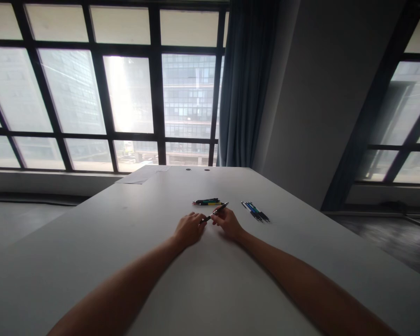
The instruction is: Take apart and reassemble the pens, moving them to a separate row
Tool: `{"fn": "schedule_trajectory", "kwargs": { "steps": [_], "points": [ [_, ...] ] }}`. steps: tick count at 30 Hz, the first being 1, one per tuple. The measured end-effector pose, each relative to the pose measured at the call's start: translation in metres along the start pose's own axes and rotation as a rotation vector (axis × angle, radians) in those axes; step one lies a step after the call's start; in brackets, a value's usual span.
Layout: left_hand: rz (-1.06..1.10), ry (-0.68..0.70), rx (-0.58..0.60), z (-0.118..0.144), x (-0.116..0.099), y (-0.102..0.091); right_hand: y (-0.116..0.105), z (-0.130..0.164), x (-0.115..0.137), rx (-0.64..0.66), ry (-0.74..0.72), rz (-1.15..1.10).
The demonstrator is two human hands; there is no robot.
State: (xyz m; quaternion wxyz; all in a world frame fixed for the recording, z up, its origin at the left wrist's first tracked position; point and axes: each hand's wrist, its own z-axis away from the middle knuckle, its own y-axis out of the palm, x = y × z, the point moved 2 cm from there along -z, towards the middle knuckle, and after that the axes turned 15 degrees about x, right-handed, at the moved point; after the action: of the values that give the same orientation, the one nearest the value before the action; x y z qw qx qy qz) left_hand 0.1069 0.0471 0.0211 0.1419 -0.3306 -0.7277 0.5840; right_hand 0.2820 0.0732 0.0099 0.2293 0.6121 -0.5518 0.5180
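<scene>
Over the white table [203,289], a pen [208,218] in a two-handed hold.
The right hand [228,223] pinches its middle, the left hand [190,229] grips its near end. One bunch of pens [207,202] lies just beyond, a second bunch [255,212] to the right. Work looks partway: this pen is not yet set down; whether either bunch is finished, I cannot tell.

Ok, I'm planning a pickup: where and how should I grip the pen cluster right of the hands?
Probably around the middle of the pen cluster, from above, pinching across its long outer sides: the pens lie flat, roughly side by side, and the table leaves no room underneath.
</scene>
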Motion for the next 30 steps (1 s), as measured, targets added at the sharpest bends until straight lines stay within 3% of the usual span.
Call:
{"fn": "schedule_trajectory", "kwargs": {
  "steps": [6,10,17,23,26,30],
  "points": [
    [0.046,-0.176,-0.113,-0.002,0.009,-0.004,-0.025,-0.001,-0.002,-0.087,0.027,-0.033],
    [0.137,-0.265,-0.199,-0.003,0.020,-0.003,-0.030,0.000,-0.007,-0.067,0.056,-0.019],
    [0.152,-0.337,-0.259,-0.002,0.027,-0.002,-0.023,0.002,-0.009,-0.020,0.127,0.447],
    [0.076,-0.324,-0.258,-0.003,0.027,-0.002,-0.022,0.003,-0.009,-0.033,0.125,0.550],
    [-0.073,-0.235,-0.257,-0.002,0.021,-0.003,-0.017,0.006,-0.001,0.006,0.096,0.678],
    [-0.257,0.106,-0.158,-0.003,0.006,-0.003,0.001,0.011,0.012,0.076,0.006,0.773]
  ]
}}
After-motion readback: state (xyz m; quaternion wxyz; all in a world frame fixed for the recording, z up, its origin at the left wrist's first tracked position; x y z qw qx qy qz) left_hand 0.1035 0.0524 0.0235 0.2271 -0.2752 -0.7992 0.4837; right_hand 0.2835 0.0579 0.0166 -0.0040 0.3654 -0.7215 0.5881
